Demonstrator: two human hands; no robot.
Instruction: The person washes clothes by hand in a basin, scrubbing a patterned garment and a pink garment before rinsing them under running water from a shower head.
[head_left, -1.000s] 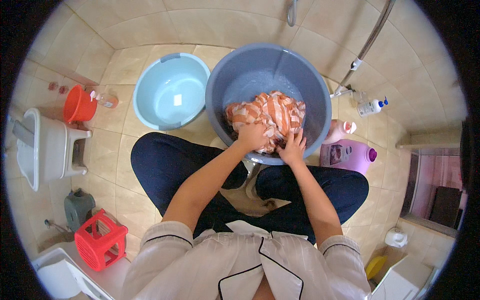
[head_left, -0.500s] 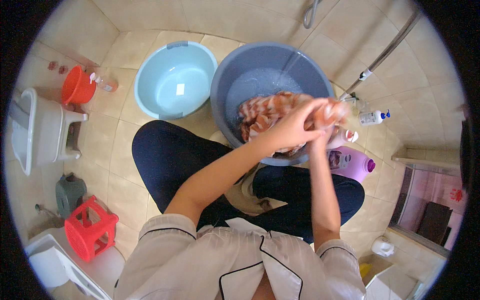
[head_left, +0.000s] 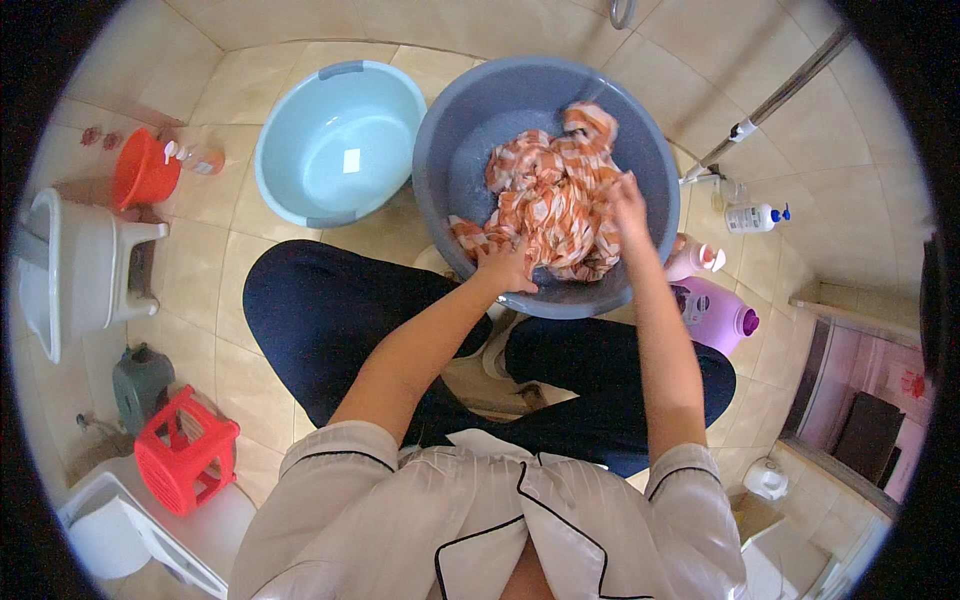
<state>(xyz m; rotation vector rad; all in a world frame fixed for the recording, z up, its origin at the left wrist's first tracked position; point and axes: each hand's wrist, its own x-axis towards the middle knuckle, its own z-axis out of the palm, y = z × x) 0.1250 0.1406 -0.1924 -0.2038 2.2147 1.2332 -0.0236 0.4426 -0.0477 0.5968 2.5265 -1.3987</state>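
A bunched orange-and-white checked cloth, apparently wet, lies in a large grey-blue basin. On its near left part rests my left hand, fingers spread over the fabric and thumb apart, close to the basin's near rim. My right hand is at the cloth's right edge, inside the basin, its fingers bent together against the fabric and slightly blurred. Folds hide some of the fingertips. A rolled-up end of the cloth sticks out toward the basin's far side.
A light blue basin stands to the left. At the right are a purple jug, a pink pump bottle and a white bottle. A red stool, a red bucket and a white stool stand at far left.
Both hands have come down into the basin and moved apart. The cloth part held up at the right is now lowered among the rest, and the left hand's fingers have spread.
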